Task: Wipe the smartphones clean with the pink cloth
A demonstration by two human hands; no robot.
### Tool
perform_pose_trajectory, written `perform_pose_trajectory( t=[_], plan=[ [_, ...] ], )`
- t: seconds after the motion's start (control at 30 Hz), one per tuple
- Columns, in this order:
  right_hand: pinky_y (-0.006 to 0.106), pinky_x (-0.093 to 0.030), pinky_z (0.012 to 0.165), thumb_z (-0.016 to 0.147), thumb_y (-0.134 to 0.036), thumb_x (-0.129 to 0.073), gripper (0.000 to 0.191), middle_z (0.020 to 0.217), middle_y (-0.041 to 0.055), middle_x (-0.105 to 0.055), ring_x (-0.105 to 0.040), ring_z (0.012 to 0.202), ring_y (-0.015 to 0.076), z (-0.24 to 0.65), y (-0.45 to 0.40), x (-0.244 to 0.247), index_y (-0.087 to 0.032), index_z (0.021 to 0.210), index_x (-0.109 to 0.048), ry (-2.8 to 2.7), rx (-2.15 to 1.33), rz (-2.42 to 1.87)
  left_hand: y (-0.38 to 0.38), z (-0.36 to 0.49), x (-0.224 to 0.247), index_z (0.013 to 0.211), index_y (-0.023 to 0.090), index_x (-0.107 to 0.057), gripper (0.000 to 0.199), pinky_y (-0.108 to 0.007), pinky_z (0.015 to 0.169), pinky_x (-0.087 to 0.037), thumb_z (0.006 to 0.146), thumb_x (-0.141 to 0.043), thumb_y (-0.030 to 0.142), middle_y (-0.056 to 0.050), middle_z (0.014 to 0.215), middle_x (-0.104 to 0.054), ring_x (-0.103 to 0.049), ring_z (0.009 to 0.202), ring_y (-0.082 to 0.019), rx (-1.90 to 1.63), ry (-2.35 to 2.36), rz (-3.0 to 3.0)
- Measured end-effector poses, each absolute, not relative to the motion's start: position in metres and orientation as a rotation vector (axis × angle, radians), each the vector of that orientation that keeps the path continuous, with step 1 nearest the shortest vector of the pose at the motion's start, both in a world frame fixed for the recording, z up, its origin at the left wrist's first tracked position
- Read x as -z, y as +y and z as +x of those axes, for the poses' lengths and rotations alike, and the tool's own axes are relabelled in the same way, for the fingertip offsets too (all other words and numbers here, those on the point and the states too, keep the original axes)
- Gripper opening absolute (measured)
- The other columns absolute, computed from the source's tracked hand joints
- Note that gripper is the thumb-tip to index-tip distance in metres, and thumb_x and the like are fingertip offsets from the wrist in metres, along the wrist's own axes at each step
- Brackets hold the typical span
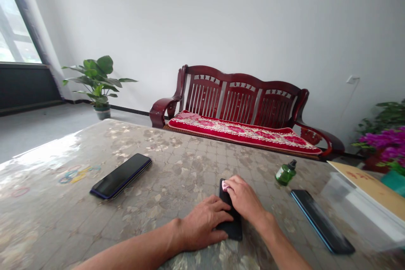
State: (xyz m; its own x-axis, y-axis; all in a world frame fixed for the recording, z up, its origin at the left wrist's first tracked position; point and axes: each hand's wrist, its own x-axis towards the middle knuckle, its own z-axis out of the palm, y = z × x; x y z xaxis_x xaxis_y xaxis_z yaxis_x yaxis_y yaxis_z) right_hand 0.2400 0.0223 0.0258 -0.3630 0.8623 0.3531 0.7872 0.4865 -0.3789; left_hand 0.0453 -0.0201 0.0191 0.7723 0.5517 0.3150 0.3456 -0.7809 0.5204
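Note:
A black smartphone (233,233) lies on the patterned table in front of me, partly covered by both hands. My left hand (205,224) rests across its left side, fingers spread and laid on the dark surface without wrapping round it. Over the phone's far end, my right hand (245,200) pinches a small pink-and-white cloth (225,185) and presses it against the surface. To the right stand a small green bottle (285,173) with a black top and, nearer me, another smartphone (322,221) with a blue edge.
A larger dark phone (122,176) lies on the left of the table (177,164), beside several coloured rubber bands (77,174). At the right edge are a tan folder (373,185) and clear plastic. A red wooden bench (240,101) stands behind the table.

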Motion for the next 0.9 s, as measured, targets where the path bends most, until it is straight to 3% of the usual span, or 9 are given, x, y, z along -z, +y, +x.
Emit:
perform_pose_trajectory(
  t=[0.2, 0.3, 0.53, 0.73, 0.9],
  plan=[
    [0.035, -0.044, 0.080, 0.084, -0.021, -0.062, 0.010, 0.094, 0.0042, -0.066, -0.056, 0.090, 0.0230, 0.232, 0.016, -0.024, -0.027, 0.088, -0.068, -2.206, 0.159, -1.399, -0.019, 0.046, -0.015, 0.122, 0.029, -0.062, 0.042, -0.038, 0.103, -0.042, 0.082, -0.073, 0.031, -0.004, 0.125, -0.062, -0.055, 0.115, -0.026, -0.668, 0.649, 2.532],
    [0.035, -0.041, 0.079, 0.092, -0.023, -0.055, 0.015, 0.088, 0.0045, -0.065, -0.053, 0.089, 0.0229, 0.233, 0.019, -0.019, -0.028, 0.087, -0.069, -2.217, 0.290, -1.385, -0.019, 0.046, -0.013, 0.124, 0.028, -0.061, 0.044, -0.038, 0.101, -0.043, 0.082, -0.073, 0.031, -0.005, 0.127, -0.062, -0.055, 0.114, -0.027, -0.663, 0.657, 2.563],
    [0.033, -0.042, 0.077, 0.099, -0.019, -0.043, 0.024, 0.090, 0.0041, -0.063, -0.056, 0.088, 0.0214, 0.247, 0.017, -0.014, -0.026, 0.105, -0.065, -2.356, 0.195, -1.276, -0.019, 0.046, -0.014, 0.122, 0.025, -0.060, 0.037, -0.037, 0.100, -0.042, 0.087, -0.068, 0.036, -0.007, 0.126, -0.062, -0.056, 0.113, -0.027, -0.630, 0.644, 2.659],
    [0.035, -0.043, 0.080, 0.099, -0.021, -0.045, 0.019, 0.096, 0.0037, -0.062, -0.056, 0.090, 0.0222, 0.245, 0.015, -0.011, -0.027, 0.105, -0.062, -2.340, 0.131, -1.284, -0.020, 0.048, -0.016, 0.111, 0.023, -0.061, 0.027, -0.036, 0.093, -0.044, 0.090, -0.065, 0.039, -0.007, 0.113, -0.066, -0.058, 0.106, -0.026, -0.595, 0.640, 2.737],
    [0.034, -0.042, 0.079, 0.099, -0.024, -0.045, 0.017, 0.089, 0.0042, -0.061, -0.054, 0.085, 0.0213, 0.236, 0.024, -0.005, -0.023, 0.095, -0.062, -2.290, 0.231, -1.306, -0.021, 0.049, -0.014, 0.108, 0.022, -0.060, 0.026, -0.035, 0.094, -0.043, 0.088, -0.068, 0.035, -0.007, 0.110, -0.066, -0.058, 0.108, -0.026, -0.579, 0.649, 2.783]
  ],
)
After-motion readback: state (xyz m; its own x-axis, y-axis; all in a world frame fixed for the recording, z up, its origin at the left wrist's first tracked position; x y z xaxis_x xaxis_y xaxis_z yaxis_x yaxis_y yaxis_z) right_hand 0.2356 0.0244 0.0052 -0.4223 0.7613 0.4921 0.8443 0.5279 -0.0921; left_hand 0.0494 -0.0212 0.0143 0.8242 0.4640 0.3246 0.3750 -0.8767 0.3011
